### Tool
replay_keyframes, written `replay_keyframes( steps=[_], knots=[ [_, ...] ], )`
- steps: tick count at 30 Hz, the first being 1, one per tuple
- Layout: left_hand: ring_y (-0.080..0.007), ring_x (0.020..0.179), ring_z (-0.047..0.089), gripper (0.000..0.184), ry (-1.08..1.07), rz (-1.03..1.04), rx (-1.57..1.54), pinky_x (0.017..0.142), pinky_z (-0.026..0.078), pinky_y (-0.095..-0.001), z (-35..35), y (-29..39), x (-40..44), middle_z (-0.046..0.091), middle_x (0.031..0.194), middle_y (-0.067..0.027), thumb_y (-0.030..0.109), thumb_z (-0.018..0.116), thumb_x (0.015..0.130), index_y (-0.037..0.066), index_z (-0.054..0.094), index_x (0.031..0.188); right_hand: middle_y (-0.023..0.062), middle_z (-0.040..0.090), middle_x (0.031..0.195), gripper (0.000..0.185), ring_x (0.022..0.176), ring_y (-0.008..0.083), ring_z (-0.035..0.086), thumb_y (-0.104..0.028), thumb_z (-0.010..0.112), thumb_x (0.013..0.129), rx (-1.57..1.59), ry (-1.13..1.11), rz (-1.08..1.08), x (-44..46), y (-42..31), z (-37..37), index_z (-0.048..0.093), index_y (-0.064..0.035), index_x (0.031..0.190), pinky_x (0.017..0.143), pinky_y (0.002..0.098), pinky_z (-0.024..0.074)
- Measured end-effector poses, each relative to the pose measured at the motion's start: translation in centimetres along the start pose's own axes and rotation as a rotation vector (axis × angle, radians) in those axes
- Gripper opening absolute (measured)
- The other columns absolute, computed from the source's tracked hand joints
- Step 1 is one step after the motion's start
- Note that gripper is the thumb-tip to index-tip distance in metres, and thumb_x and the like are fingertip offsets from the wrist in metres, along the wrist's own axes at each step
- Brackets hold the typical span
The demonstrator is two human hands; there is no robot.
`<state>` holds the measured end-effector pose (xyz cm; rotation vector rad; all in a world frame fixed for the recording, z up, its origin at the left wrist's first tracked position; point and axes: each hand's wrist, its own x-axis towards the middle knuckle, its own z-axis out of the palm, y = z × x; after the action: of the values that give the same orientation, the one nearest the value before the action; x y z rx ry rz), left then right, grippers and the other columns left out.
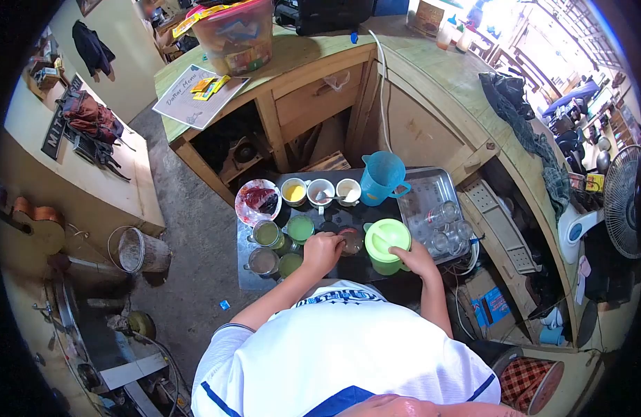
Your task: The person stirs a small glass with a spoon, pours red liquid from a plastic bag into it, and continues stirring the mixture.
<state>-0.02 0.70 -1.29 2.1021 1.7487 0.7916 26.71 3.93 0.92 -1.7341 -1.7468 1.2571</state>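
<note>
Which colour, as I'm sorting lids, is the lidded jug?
The jug is light green, as the head view shows.

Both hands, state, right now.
Left hand: closed, fingertips at the glass; whether it grips it cannot be told.
Right hand: holding the green pitcher.

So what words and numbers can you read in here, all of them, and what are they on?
"Daftar Menu": on the paper sheet on the counter.
"MIT": on the dark wall sign; I can't make out the rest.
Too small or blurred to read: the white shirt's lettering and any print on the yellow sachets.
I can't read any numbers.
</note>
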Motion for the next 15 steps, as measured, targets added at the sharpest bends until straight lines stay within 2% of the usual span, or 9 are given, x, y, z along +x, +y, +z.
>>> replay_keyframes(
  steps=[1, 3, 9, 11, 13, 15],
  knots=[
    [-0.0273, 0.072, 0.064, 0.014, 0.009, 0.002, -0.004, 0.062, 0.051, -0.0394, 0.1, -0.1, 0.0, 0.066, 0.076, -0.0072, 0.016, 0.067, 0.075, 0.009, 0.072, 0.086, 0.0138, 0.067, 0.093, 0.051, 0.079, 0.0216, 0.065, -0.03, 0.07, 0.076, -0.002, 0.0, 0.002, -0.4, -1.1, -0.2, 0.06, -0.0001, 0.116, 0.07, 0.0331, 0.0511],
    [-0.0273, 0.071, 0.064, 0.014, 0.019, 0.004, -0.01, 0.062, 0.051, -0.0394, 0.1, -0.2, 0.0, 0.066, 0.076, -0.0073, 0.016, 0.067, 0.075, 0.009, 0.072, 0.085, 0.0188, 0.068, 0.104, 0.056, 0.099, 0.0281, 0.065, -0.036, 0.071, 0.072, -0.149, -0.061, 0.171, -1.4, -3.8, -0.7, 0.063, -0.0011, 0.114, 0.087, 0.0358, 0.0481],
    [-0.0273, 0.07, 0.064, 0.013, 0.008, -0.011, 0.014, 0.061, 0.051, -0.0398, -0.1, -0.3, 0.0, 0.065, 0.074, -0.0076, 0.018, 0.068, 0.075, 0.009, 0.072, 0.084, 0.0183, 0.068, 0.103, 0.058, 0.097, 0.0311, 0.065, -0.044, 0.072, 0.068, -0.272, -0.124, 0.157, -1.4, -5.2, -0.6, 0.066, -0.005, 0.112, 0.086, 0.038, 0.0489],
    [-0.0272, 0.067, 0.062, 0.011, 0.076, 0.009, -0.021, 0.06, 0.049, -0.0405, 0.3, -0.6, 0.0, 0.062, 0.069, -0.0078, 0.018, 0.067, 0.074, 0.008, 0.07, 0.076, 0.0184, 0.068, 0.104, 0.059, 0.098, 0.0312, 0.065, -0.045, 0.072, 0.069, -0.276, -0.124, 0.159, -1.5, -5.3, -0.6, 0.065, -0.0056, 0.113, 0.087, 0.0382, 0.0487],
    [-0.027, 0.067, 0.062, 0.011, 0.073, 0.011, -0.018, 0.06, 0.05, -0.0402, 0.2, -0.7, 0.0, 0.063, 0.069, -0.0077, 0.018, 0.067, 0.074, 0.008, 0.071, 0.077, 0.0185, 0.067, 0.105, 0.059, 0.099, 0.0314, 0.064, -0.046, 0.072, 0.07, -0.279, -0.125, 0.162, -1.6, -5.8, -0.6, 0.064, -0.0062, 0.114, 0.087, 0.0383, 0.0486],
    [-0.0268, 0.068, 0.062, 0.011, 0.066, 0.016, -0.017, 0.06, 0.05, -0.04, 0.1, -0.6, 0.0, 0.063, 0.07, -0.0076, 0.018, 0.068, 0.073, 0.008, 0.071, 0.077, 0.0212, 0.065, 0.11, 0.07, 0.104, 0.0355, 0.061, -0.053, 0.071, 0.07, -0.252, -0.171, 0.118, -1.9, -6.6, -0.7, 0.06, -0.0051, 0.119, 0.091, 0.0402, 0.0468]
  ],
)
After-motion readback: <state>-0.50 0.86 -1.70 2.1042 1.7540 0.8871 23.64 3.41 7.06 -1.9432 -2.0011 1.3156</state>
